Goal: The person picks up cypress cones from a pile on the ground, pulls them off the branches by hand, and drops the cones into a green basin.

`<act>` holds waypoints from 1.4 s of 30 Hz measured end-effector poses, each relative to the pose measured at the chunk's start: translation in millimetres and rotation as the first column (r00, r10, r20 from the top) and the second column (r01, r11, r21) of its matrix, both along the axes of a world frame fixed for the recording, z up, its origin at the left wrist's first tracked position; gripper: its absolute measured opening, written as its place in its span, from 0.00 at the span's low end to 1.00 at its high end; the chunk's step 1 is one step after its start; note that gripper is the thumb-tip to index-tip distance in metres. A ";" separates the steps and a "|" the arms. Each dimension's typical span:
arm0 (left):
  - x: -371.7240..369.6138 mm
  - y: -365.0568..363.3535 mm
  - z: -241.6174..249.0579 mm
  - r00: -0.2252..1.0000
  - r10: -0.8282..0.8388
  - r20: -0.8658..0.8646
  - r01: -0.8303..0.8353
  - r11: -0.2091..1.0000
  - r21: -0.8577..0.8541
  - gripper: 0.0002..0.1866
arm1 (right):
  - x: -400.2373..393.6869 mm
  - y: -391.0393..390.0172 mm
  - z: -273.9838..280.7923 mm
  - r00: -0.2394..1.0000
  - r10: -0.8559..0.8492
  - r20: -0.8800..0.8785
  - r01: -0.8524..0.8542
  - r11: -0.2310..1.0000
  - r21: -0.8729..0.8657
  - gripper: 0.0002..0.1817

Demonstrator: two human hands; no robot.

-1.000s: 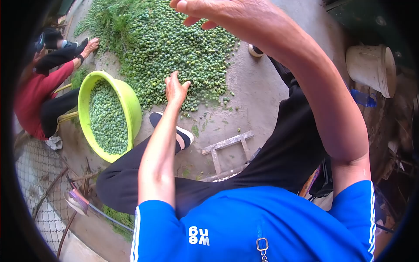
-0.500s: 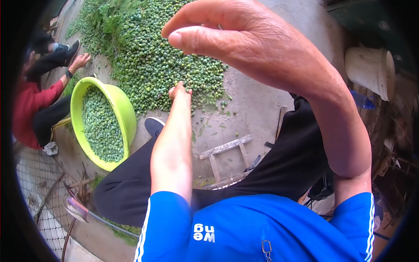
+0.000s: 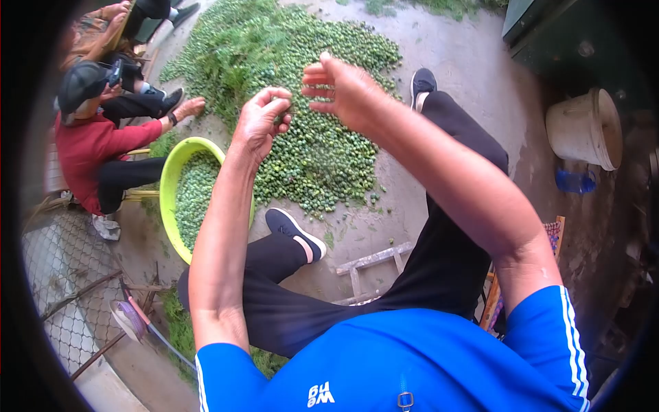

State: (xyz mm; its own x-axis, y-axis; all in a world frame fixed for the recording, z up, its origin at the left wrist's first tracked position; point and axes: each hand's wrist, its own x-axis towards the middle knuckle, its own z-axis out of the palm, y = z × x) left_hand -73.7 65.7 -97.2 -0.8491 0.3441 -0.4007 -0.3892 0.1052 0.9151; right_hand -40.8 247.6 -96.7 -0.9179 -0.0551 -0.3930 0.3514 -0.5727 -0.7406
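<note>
My left hand (image 3: 264, 118) is raised over the pile, its fingers curled in and pressed together around something small that I cannot make out. To its right, my right hand (image 3: 343, 90) has its fingers spread, with nothing seen in it. The two hands are apart. Below them a wide pile of small round green fruits (image 3: 322, 165) covers the concrete floor, with feathery green sprigs (image 3: 237, 72) on its left part. A yellow-green tub (image 3: 167, 199) full of the same fruits stands left of my left forearm, which hides part of it.
A person in a red top (image 3: 89, 147) and dark cap sits at the left, one hand near the pile; another person is behind. A white bucket (image 3: 573, 130) and a blue plastic item (image 3: 575, 181) lie right. A wooden frame (image 3: 374, 261) lies between my legs.
My left hand has come up from the pile and closed. My right hand has moved from close to the camera to above the pile, its fingers now spread. The view has shifted.
</note>
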 end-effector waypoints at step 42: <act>34.9 -43.7 99.8 0.915 0.001 -0.403 0.072 0.983 0.166 0.09 | 15.6 -52.8 48.0 0.980 0.105 -0.166 -0.194 0.653 -0.732 0.34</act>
